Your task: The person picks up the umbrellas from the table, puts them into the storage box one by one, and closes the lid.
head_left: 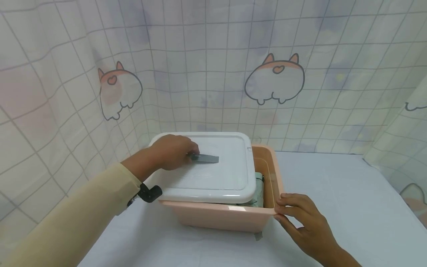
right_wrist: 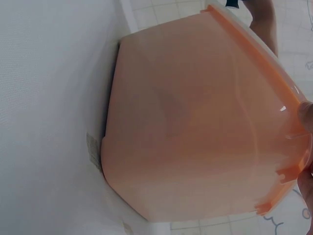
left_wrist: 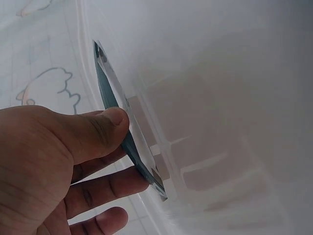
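My left hand (head_left: 175, 151) pinches a grey tape tab (head_left: 207, 158) on top of a white lid (head_left: 230, 178). In the left wrist view, the thumb and fingers close on this strip (left_wrist: 104, 81) from both sides. Shifted leftward, the lid partly covers a peach plastic bin (head_left: 217, 218), leaving its right end uncovered. A pale green item (head_left: 259, 191) shows inside, mostly hidden under the lid. At the bin's near right corner, my right hand (head_left: 305, 222) grips the rim, fingertips on top and thumb below. Part of that hand (right_wrist: 306, 115) appears at the rim in the right wrist view.
The bin stands on a white-covered table (head_left: 320, 181). Small tape pieces (head_left: 258, 236) stick to the cloth by its base. Behind and to the left hangs a checked curtain (head_left: 213, 74) with cartoon animal prints.
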`<state>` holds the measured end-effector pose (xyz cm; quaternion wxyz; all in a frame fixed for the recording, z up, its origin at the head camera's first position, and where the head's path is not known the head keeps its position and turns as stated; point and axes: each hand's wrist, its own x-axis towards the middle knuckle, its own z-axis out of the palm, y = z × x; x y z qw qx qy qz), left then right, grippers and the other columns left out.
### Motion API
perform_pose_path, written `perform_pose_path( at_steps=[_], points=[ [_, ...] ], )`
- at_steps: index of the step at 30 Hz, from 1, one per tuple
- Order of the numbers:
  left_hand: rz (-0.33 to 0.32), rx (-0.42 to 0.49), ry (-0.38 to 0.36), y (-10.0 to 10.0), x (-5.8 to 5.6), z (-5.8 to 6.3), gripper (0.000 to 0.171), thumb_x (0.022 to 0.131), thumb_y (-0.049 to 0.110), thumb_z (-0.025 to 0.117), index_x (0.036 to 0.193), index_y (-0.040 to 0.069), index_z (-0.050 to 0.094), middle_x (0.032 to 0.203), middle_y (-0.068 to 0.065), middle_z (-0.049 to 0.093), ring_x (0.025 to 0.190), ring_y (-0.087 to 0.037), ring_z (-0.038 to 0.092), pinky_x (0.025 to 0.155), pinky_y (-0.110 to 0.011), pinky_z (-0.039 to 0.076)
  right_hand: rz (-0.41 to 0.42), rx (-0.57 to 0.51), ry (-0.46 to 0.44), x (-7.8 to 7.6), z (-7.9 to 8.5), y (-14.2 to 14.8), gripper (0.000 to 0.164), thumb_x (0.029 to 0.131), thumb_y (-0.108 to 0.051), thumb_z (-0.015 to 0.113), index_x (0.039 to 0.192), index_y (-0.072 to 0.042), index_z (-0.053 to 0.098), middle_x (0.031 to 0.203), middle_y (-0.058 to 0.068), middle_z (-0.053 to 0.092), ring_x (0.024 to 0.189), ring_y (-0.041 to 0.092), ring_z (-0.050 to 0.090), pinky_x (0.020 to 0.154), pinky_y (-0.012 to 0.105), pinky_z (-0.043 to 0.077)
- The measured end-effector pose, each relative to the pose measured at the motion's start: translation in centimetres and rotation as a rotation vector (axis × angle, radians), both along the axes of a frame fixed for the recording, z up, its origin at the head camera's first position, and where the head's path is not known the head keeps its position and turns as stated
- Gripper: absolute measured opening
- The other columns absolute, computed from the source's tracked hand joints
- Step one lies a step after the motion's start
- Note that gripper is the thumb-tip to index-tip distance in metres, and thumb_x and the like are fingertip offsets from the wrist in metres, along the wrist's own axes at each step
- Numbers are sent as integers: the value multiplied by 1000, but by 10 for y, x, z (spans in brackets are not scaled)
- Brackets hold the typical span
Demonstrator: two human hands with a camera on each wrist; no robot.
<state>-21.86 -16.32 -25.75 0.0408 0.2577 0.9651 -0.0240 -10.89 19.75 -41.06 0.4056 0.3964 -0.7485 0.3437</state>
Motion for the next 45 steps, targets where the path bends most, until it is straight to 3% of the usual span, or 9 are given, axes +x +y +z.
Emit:
perform_pose_path(
  at_steps=[17, 30, 38, 45],
  points=[
    [-36, -25, 0, 14, 8, 1, 24, 93, 14, 75, 116, 21, 76, 100, 8, 70, 87, -13, 62, 87, -37, 54, 27, 28, 102, -4, 6, -3, 38, 105, -33, 60, 96, 1, 75, 106, 19, 67, 106, 31, 60, 106, 20, 42],
    [-51, -54, -9, 23, 7, -2, 24, 94, 16, 74, 117, 22, 75, 100, 9, 69, 85, -13, 61, 84, -35, 54, -39, 64, 85, -1, 9, -2, 44, 106, -38, 56, 103, 4, 70, 112, 20, 65, 107, 30, 57, 107, 18, 39],
    [-76, -66, 2, 29, 7, 0, 25, 94, 16, 74, 119, 20, 75, 101, 7, 71, 86, -13, 61, 86, -35, 54, -34, 41, 167, -4, 12, -3, 42, 105, -34, 59, 106, 7, 68, 114, 23, 63, 106, 34, 58, 106, 19, 40],
    [-91, -82, 19, 34, 6, -1, 24, 95, 16, 74, 118, 20, 75, 101, 7, 71, 86, -12, 62, 86, -34, 54, -57, 58, 154, -4, 12, -2, 43, 106, -36, 57, 108, 6, 67, 116, 22, 62, 109, 34, 57, 108, 19, 38]
  ],
)
